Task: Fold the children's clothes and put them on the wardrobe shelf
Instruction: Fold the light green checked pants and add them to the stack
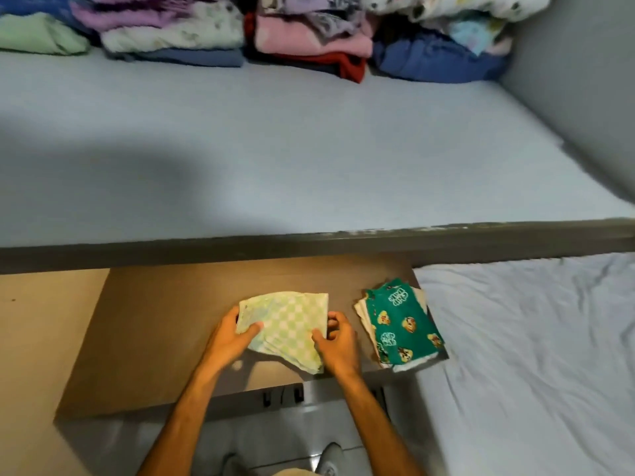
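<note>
A folded green-and-white checkered garment [287, 326] is held between both hands just above a brown lower surface [154, 338]. My left hand [233, 338] grips its left edge, thumb on top. My right hand [338, 343] grips its right edge. Beside it to the right lies a folded dark green garment with cartoon prints [400, 324], on top of pale folded pieces. Above, the grey wardrobe shelf [275, 149] carries stacks of folded clothes [309, 36] along its back.
The shelf's dark front edge [309, 240] runs across the view above my hands. A wardrobe side wall [584, 80] closes the shelf on the right. A bed with a wrinkled pale sheet [532, 355] lies at the right. My shoes [330, 458] stand on tiled floor below.
</note>
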